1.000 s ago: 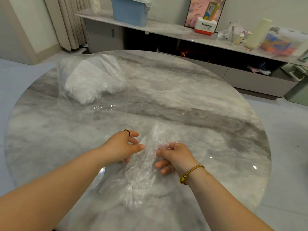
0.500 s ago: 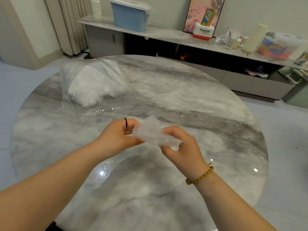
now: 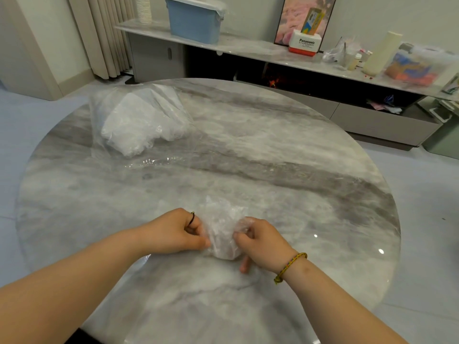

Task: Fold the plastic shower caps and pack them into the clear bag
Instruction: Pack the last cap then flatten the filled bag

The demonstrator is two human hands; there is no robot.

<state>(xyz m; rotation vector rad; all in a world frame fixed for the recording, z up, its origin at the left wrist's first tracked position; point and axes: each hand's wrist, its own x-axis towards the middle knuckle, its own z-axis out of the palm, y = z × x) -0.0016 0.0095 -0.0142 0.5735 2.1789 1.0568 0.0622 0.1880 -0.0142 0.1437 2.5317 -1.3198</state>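
Crinkled translucent shower cap between both hands

A big round grey marble table stands on a pale grey floor. Behind it, a long low grey cabinet runs along the light wall. On top sit a blue plastic box and a pink framed picture. Beige curtains hang at the left.

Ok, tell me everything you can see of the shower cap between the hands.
The shower cap is thin, crinkled, translucent whitish plastic, bunched into a compact bundle. It sits low at the near part of the marble table; contact is unclear. The left hand pinches its left side, the right hand its right.
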